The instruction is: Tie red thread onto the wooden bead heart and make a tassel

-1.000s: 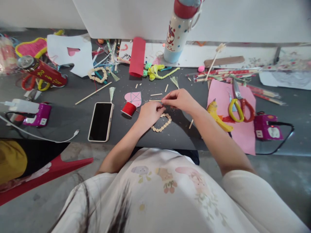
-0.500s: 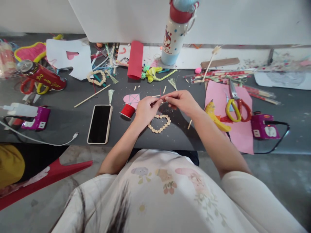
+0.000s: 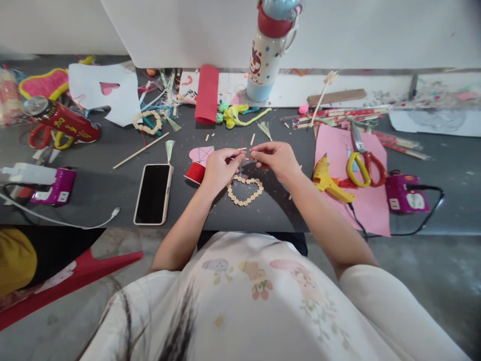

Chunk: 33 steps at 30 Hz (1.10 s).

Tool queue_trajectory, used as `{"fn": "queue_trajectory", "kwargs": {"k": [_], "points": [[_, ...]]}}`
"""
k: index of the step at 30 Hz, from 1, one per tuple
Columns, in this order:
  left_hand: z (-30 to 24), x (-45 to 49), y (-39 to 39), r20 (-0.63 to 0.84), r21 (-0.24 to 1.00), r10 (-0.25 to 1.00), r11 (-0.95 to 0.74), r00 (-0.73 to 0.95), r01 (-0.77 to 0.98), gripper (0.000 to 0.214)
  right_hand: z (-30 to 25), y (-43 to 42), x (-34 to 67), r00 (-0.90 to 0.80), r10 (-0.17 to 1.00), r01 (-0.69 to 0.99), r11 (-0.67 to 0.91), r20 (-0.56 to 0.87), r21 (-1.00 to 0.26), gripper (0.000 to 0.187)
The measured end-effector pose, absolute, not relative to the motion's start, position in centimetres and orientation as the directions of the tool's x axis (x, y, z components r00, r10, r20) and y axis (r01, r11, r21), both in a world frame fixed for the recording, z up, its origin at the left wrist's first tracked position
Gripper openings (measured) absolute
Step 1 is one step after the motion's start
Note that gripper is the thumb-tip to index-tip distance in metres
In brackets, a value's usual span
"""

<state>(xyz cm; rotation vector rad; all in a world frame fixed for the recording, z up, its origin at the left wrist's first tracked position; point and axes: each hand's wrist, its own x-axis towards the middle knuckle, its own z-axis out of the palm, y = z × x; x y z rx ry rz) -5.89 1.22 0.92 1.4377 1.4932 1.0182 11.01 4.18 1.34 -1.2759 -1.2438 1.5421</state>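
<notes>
My left hand (image 3: 221, 168) is closed in a pinch on a thin red thread (image 3: 242, 143), whose end sticks up above the fingertips. Just across from it, my right hand (image 3: 276, 158) pinches with thumb and forefinger; what lies in that pinch is too small to make out. Below both hands a heart-shaped ring of small pale wooden pieces (image 3: 245, 202) lies flat, with a red spot at its top dip. A spool of red thread (image 3: 195, 172) rests beside my left hand, in front of a pink paper piece with drawn lines (image 3: 201, 154).
A phone (image 3: 153, 194) lies to the left. On the right, a yellow glue gun (image 3: 330, 181) and scissors (image 3: 363, 160) rest on pink paper (image 3: 370, 215). Behind stand a bottle (image 3: 265, 60) and a red paper roll (image 3: 207, 94). A drink can (image 3: 63, 120) leans at far left.
My hands have drawn slightly apart; the right fingertips moved a little away from the left ones. The red thread end now stands up above my left fingers. The view shifted slightly.
</notes>
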Motion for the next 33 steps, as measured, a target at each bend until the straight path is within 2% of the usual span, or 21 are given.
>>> {"fn": "queue_trajectory", "kwargs": {"k": [7, 15, 23, 33], "points": [[1.3, -6.1, 1.2, -0.015, 0.939, 1.000, 0.005, 0.026, 0.343, 0.015, 1.0, 3.7, 10.6, -0.179, 0.959, -0.034, -0.227, -0.217, -0.973, 0.028], [1.4, -6.3, 1.2, -0.031, 0.914, 0.997, 0.001, 0.069, 0.405, 0.031, 1.0, 3.5, 10.6, -0.174, 0.958, 0.008, -0.230, -0.228, -0.973, 0.032], [2.0, -6.3, 1.1, 0.001, 0.942, 0.998, -0.024, 0.071, 0.334, 0.031, 1.3, 3.2, 10.6, -0.164, 0.965, -0.040, -0.212, -0.203, -0.976, 0.033], [1.7, -6.2, 1.1, -0.005, 0.938, 0.995, -0.031, 0.100, 0.345, 0.028, 1.5, 3.0, 10.6, -0.161, 0.965, -0.014, -0.214, -0.209, -0.977, 0.036]]}}
